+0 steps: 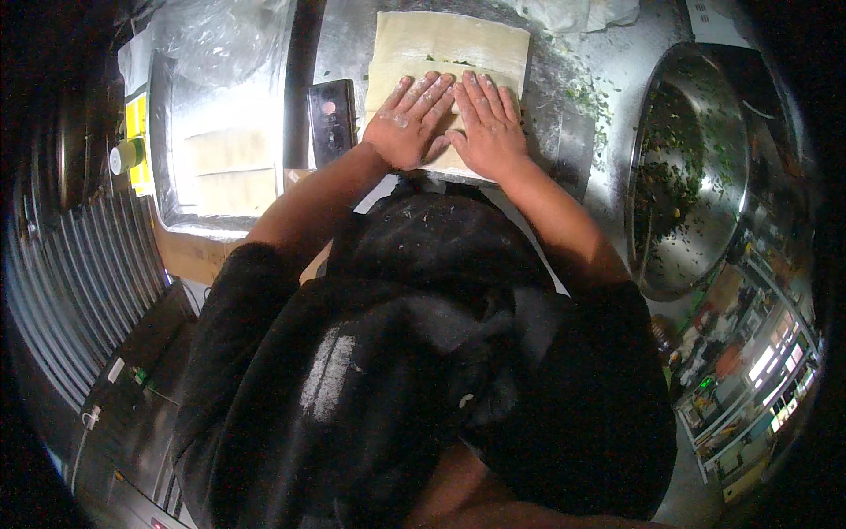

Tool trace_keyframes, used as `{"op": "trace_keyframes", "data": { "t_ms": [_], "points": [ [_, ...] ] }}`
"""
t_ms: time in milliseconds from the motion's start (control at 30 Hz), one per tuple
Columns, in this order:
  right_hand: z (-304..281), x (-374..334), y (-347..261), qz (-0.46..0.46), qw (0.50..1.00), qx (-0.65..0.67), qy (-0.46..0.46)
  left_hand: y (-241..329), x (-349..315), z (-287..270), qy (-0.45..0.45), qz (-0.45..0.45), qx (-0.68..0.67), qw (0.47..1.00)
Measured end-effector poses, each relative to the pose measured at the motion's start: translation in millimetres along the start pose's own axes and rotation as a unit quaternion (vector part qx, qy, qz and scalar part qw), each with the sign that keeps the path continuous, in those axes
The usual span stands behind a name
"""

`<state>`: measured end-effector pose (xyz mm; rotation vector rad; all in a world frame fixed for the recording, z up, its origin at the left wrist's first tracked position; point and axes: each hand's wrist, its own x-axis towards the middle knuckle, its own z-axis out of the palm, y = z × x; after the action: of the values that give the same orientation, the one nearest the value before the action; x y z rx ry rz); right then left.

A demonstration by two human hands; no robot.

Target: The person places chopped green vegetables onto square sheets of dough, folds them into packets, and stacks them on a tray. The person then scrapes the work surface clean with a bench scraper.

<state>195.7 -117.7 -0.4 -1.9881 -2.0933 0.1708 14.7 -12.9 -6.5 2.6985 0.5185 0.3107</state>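
Both hands, the left hand (410,119) and right hand (487,123), press flat with fingers spread open, gripping nothing, on the folded pale dough sheet (449,53) lying on the floured steel worktop (564,132), beside a large steel bowl (696,167) of chopped greens.

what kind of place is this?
Likely a commercial kitchen prep station: both hands press folded dough on a floured steel counter, beside a big steel bowl of chopped greens and a metal tray.

Head view: a single fisheye camera looks steeply down from above the person's chest, close over the steel counter (564,123); edges bend toward the rim.
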Motion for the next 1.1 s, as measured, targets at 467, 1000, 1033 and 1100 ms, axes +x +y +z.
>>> {"op": "trace_keyframes", "data": {
  "t_ms": [467,1000,1033,1100],
  "points": [
    [-20.2,56.2,15.4,-0.01,0.997,0.019,-0.071,-41.7,32.8,-22.7,-0.034,-0.034,0.026,0.998],
    [-34.7,46.5,15.4,0.026,0.998,-0.002,-0.049,-30.8,24.6,-35.9,-0.014,-0.027,0.045,0.999],
    [-33.9,37.9,9.9,0.042,0.998,-0.015,-0.032,-22.7,15.5,-31.2,0.008,-0.016,0.042,0.999],
    [-28.2,22.2,-3.5,0.044,0.997,0.011,-0.063,-8.0,2.3,-21.2,0.001,-0.003,-0.002,1.0]
  ]
}}
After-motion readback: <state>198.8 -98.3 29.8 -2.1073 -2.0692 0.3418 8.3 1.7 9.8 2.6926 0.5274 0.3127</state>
